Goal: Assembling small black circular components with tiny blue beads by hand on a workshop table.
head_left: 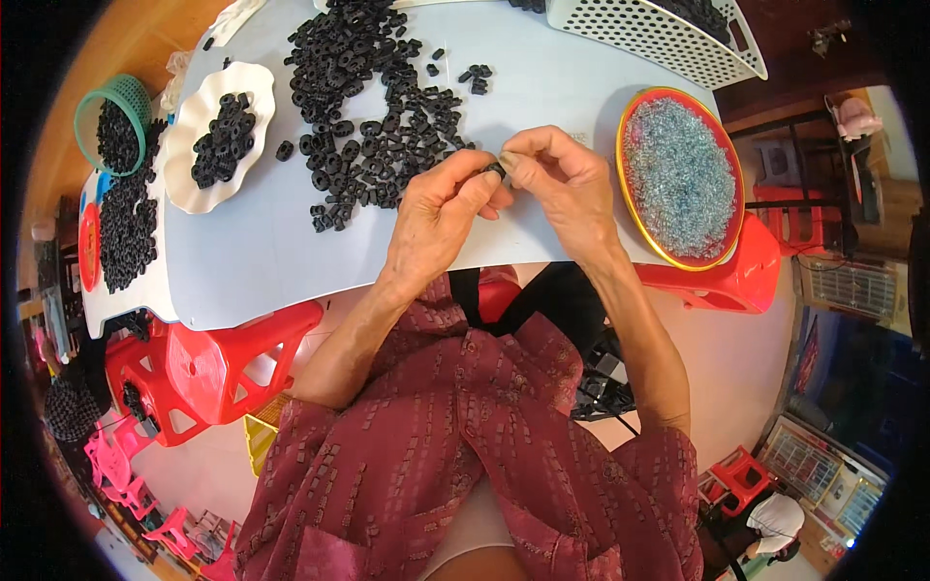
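Over the table's near edge my two hands meet. My left hand [430,215] is closed, pinching a small black plastic part [495,169] between thumb and fingers. My right hand [570,194] is closed too, its thumb and forefinger tips pressed together against that part; anything tiny between them is hidden. Just beyond my left hand spreads a heap of loose black plastic parts [339,68], many with round holes. Right of my right hand sits a red, yellow-rimmed tray [622,165] full of small clear bluish pieces [681,169].
On the pale table [242,281], a white wavy-edged dish [184,160] holds more black parts. Farther left, a green basket [145,97] lies tipped beside another black pile [129,232]. A white perforated basket [649,44] stands at the far right. Red stools [218,363] are below the table.
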`<state>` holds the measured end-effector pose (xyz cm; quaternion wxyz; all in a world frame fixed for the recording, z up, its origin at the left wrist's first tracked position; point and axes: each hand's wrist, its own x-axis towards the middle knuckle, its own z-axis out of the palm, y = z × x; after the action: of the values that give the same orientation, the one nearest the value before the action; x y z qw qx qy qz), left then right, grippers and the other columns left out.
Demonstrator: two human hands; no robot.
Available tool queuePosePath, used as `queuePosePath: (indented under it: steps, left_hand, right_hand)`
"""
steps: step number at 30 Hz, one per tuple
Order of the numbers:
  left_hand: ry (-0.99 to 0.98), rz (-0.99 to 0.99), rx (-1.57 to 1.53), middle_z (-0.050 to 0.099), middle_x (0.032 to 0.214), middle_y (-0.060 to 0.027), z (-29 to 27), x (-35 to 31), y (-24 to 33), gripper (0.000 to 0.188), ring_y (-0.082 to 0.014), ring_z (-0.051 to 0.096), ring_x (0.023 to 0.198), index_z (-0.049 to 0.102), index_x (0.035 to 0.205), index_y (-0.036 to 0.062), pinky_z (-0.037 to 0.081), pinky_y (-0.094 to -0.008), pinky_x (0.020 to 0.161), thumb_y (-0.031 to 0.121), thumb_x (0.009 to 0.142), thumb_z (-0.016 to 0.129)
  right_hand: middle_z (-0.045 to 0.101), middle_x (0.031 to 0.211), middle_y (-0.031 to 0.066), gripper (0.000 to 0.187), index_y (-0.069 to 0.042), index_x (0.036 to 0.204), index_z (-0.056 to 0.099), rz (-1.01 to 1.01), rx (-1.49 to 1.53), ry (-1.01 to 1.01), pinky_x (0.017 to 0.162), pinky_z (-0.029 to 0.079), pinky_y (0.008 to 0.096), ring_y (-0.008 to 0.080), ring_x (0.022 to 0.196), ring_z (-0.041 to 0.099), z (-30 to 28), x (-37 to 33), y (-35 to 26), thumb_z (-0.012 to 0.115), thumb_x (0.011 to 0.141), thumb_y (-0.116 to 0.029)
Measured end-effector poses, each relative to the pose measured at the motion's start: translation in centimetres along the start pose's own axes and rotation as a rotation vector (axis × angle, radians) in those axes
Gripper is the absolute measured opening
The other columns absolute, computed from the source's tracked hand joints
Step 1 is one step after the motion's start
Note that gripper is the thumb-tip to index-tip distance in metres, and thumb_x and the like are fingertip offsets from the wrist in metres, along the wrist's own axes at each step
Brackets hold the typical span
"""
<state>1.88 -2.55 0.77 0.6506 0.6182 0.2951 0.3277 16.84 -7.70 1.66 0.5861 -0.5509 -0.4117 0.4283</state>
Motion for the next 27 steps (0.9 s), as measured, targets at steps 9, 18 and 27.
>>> queuePosePath:
  steps: [9, 18, 27]
  left_hand:
    - [-0.010, -0.022, 0.042, 0.065, 0.081, -0.0093, -0.2, 0.1, -0.3, 0.022, -0.0123, 0.059, 0.070, 0.059, 0.105, -0.0046, 0.051, -0.0264, 0.066, 0.012, 0.092, 0.052]
    - [-0.052, -0.027, 0.089, 0.064, 0.080, -0.0080, 0.1, 0.5, 0.1, 0.022, -0.0121, 0.059, 0.072, 0.059, 0.104, -0.0045, 0.050, -0.0260, 0.066, 0.011, 0.091, 0.052]
    - [-0.098, -0.056, 0.124, 0.065, 0.081, -0.0092, -0.2, 1.0, -0.1, 0.024, -0.0127, 0.061, 0.074, 0.060, 0.105, -0.0040, 0.050, -0.0259, 0.065, 0.013, 0.090, 0.051]
  right_hand:
    - [0.064, 0.080, 0.0020, 0.015, -0.001, 0.101, 0.066, -0.018, 0.027, -0.035, 0.067, 0.048, 0.0210, 0.0069, 0.072, 0.059, -0.8, -0.5, 0.6, 0.061, 0.088, -0.007]
    - [0.063, 0.082, 0.0019, 0.012, 0.001, 0.098, 0.064, -0.135, -0.003, 0.025, 0.068, 0.049, 0.0218, 0.0070, 0.074, 0.059, -0.7, -0.7, 1.4, 0.059, 0.088, -0.004]
    - [0.062, 0.078, 0.0027, 0.014, 0.001, 0.100, 0.064, -0.194, -0.132, 0.036, 0.065, 0.049, 0.0217, 0.0078, 0.070, 0.060, -0.6, -0.8, 1.4, 0.057, 0.089, -0.004]
